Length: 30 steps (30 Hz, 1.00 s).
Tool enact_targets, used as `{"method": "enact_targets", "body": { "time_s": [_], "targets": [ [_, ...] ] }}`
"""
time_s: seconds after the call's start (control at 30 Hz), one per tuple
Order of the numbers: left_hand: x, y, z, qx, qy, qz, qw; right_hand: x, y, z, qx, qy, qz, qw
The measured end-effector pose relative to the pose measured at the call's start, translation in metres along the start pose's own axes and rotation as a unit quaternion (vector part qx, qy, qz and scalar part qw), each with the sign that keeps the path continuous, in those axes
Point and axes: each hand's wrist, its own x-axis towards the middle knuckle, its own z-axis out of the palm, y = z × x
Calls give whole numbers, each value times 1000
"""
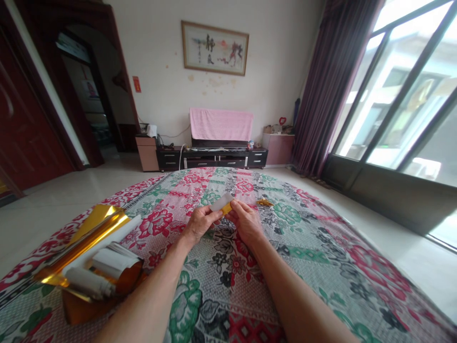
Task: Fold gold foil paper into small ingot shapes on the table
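Between both hands, above the flowered cloth, is a small piece of gold foil paper (222, 203), white on one face and gold along a folded edge. My left hand (201, 223) pinches its left end with thumb and fingers. At its right end, my right hand (245, 220) grips the gold edge, the thumb on top. Just beyond my right hand lies a small crumpled or folded gold foil piece (264, 203). To the left of my left forearm rests a pile of gold foil sheets (87, 238), some rolled or curled with white backs showing.
A patterned red, green and grey cloth (310, 247) covers the broad surface before me. Beyond it stand a low black cabinet (217, 159) and a pink towel (221, 125) draped over something. A curtain (321, 95) and glazed door are at the right, a doorway at the left.
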Motion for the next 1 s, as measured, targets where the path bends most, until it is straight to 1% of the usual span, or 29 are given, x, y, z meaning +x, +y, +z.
{"method": "enact_targets", "body": {
  "time_s": [0.17,0.33,0.43,0.5,0.53,0.57,0.6,0.63,0.67,0.73,0.8,0.87,1.0],
  "targets": [
    [1,0,1,-24,5,-14,1000,0,-2,0,-15,8,20,1000],
    [-2,3,-1,-9,-17,-6,1000,0,-3,-1,-96,23,13,995],
    [-1,5,-4,3,-32,-19,999,0,-3,-2,-148,28,1,989],
    [1,6,-7,4,3,-22,1000,1,-2,-3,-184,33,-15,982],
    [2,6,-8,7,36,-12,999,1,-2,-3,-209,35,-26,977],
    [2,5,-10,22,84,2,996,2,-1,-3,-240,38,-37,969],
    [3,5,-10,56,112,32,992,2,0,-3,-275,41,-49,959],
    [3,4,-11,98,123,72,985,3,1,-2,-312,45,-59,947],
    [3,3,-11,135,124,95,978,3,2,-2,-347,50,-68,934],
    [3,-1,-11,189,117,117,968,4,5,-1,-401,56,-75,911],
    [3,-5,-11,206,117,112,965,3,8,0,-429,48,-79,898],
    [5,-9,-12,201,131,105,965,3,9,0,-442,35,-85,892],
    [8,-15,-15,188,169,89,963,1,7,2,-441,21,-82,894]
  ]
}}
